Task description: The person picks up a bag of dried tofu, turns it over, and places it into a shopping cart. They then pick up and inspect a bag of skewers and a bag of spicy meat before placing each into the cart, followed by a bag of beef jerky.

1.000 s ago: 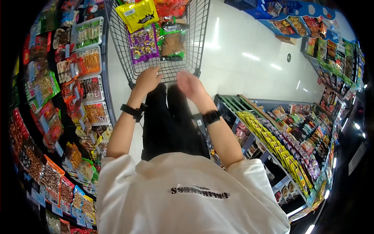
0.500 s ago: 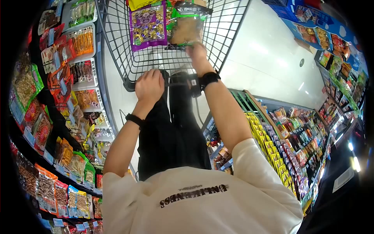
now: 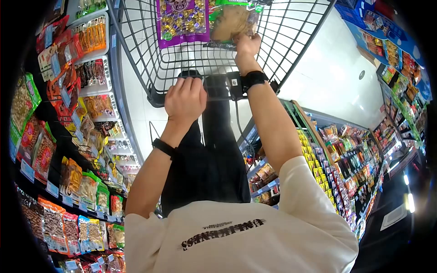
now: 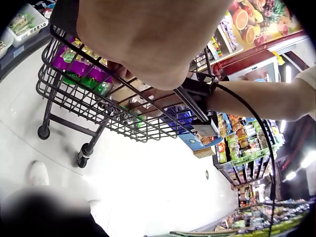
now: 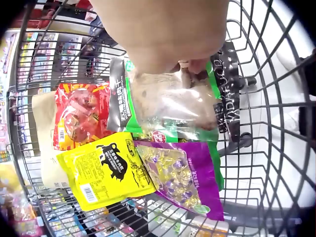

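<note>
My left hand point(image 3: 185, 99) grips the near rim of a wire shopping cart point(image 3: 157, 98), its fingers curled over the bar. Inside the cart, my right hand point(image 3: 248, 48) pinches the near edge of a clear-windowed green and black bag point(image 3: 227, 23). In the right wrist view that bag point(image 5: 173, 101) lies under my right hand point(image 5: 168, 37), with the fingertips partly hidden. Beside it are a purple candy bag point(image 5: 182, 173), a yellow bag point(image 5: 106, 170) and a red bag point(image 5: 83, 114). The purple bag point(image 3: 183, 20) is left of the right hand in the head view.
Shelves of packaged snacks point(image 3: 98, 73) run along the left. On the right stands a rack with yellow packets point(image 3: 314, 159), and a blue display point(image 3: 387, 32) is farther off. A cart wheel point(image 4: 84, 157) rests on the pale floor point(image 4: 148, 182).
My right hand has reached forward into the cart and taken hold of the green and black bag's edge. My left hand has settled on the rim. The cart appears closer.
</note>
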`<state>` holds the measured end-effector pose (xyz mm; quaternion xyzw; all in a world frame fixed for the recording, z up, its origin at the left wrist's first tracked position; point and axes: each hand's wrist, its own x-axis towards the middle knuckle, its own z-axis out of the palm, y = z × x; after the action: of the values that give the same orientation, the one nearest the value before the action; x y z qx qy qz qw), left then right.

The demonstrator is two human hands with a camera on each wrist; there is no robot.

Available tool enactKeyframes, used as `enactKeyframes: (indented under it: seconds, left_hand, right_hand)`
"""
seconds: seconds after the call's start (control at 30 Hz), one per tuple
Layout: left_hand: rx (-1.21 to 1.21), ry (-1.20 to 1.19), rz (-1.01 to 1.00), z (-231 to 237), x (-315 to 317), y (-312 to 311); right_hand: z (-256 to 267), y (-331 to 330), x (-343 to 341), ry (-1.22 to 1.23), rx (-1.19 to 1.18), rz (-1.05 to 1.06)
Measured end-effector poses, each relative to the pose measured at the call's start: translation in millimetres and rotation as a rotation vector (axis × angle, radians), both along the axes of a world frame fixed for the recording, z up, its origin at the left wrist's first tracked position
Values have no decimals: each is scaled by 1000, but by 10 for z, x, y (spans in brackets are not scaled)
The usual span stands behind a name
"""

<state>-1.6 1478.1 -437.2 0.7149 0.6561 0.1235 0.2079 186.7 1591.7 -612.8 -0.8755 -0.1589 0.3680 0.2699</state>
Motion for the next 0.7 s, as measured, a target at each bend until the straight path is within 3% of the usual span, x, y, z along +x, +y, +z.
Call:
enactKeyframes:
  seconds: [0.47, 0.57, 0.7]
  left_hand:
    - [49, 47, -4, -38, 109, -28]
    - [93, 65, -10, -82, 108, -32]
    - [124, 78, -7, -77, 119, -14]
  right_hand:
    - [2, 74, 182, -71, 72, 289]
    - [-130, 38, 215, -22, 143, 119]
    - [-157, 42, 283, 147, 169, 43]
